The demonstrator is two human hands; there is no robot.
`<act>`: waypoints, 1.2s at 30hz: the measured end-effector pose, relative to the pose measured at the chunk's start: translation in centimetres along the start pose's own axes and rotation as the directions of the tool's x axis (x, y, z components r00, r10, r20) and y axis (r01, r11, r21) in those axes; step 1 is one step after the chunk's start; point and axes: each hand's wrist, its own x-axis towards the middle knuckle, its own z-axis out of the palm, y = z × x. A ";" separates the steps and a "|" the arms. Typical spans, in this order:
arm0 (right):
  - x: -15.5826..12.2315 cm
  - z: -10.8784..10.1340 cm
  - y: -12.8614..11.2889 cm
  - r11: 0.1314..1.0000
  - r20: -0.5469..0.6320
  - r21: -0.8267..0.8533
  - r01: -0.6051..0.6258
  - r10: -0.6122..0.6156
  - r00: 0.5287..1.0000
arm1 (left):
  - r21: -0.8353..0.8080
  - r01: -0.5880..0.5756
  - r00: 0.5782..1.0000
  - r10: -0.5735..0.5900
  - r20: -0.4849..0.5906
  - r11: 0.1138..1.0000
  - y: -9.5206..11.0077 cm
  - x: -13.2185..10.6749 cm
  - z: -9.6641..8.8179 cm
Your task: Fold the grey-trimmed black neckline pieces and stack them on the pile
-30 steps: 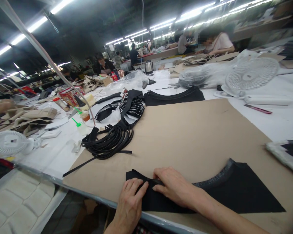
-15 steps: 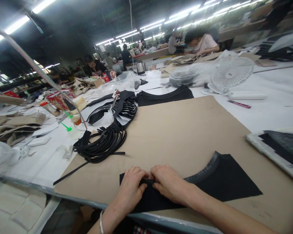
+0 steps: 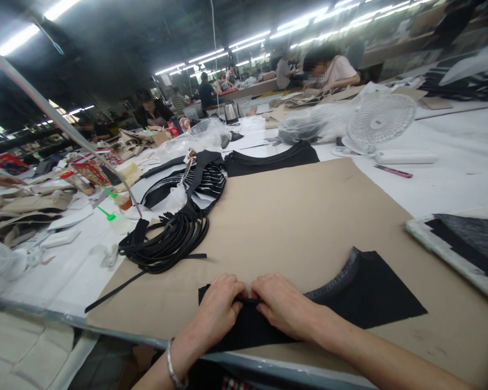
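A black fabric-like panel [image 3: 384, 295] with a curved upper edge lies on a tan board at the table's front edge. Along the right part of that curve runs a shiny, greyish strip. My left hand [image 3: 222, 303], a bracelet on its wrist, pinches the curved edge with thumb and fingers. Close beside it, my right hand [image 3: 280, 300] pinches the same edge, a small gap between the two. A narrow fold of the edge shows in that gap. The panel's left portion is partly hidden under my hands and forearms.
Left of the panel lies a coil of black strips [image 3: 166, 244]. Behind are stacked black curved pieces [image 3: 272, 160], a white fan [image 3: 380, 122] and a pink cutter [image 3: 394, 171]. A framed board [image 3: 435, 249] stands right. A slanting pole [image 3: 65, 122] crosses the left side. Several people work farther back.
Both hands stay at nearly the same place on the panel's edge, with slight finger shifts. The whole view has shifted a little. A person's hand has appeared at the far left.
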 end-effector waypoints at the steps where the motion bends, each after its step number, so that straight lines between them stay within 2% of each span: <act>1: 0.0 0.2 0.2 1.000 -0.009 0.005 0.007 -0.007 1.000 | 0.002 -0.003 1.000 0.003 -0.008 1.000 0.1 0.1 0.1; 7: 0.0 1.7 1.5 0.997 -0.071 0.068 0.030 -0.025 0.997 | 0.011 -0.015 0.998 0.015 -0.060 1.000 0.3 0.4 0.6; 15: -0.7 2.5 2.0 0.988 -0.170 0.126 0.085 -0.063 0.983 | 0.074 -0.110 0.983 0.119 -0.137 0.991 -0.3 -0.2 1.8; 27: -1.2 3.1 3.0 0.965 -0.201 -0.103 0.241 -0.258 0.945 | 0.299 -0.248 0.898 0.334 -0.285 0.921 -1.6 -1.9 4.4; 31: -1.4 2.9 3.1 0.948 -0.174 -0.142 0.285 -0.308 0.935 | 0.360 -0.228 0.868 0.357 -0.345 0.904 -1.4 -2.5 4.8; 36: -1.4 2.8 3.4 0.919 -0.136 -0.220 0.328 -0.361 0.922 | 0.408 -0.173 0.869 0.334 -0.366 0.896 -0.9 -2.9 5.1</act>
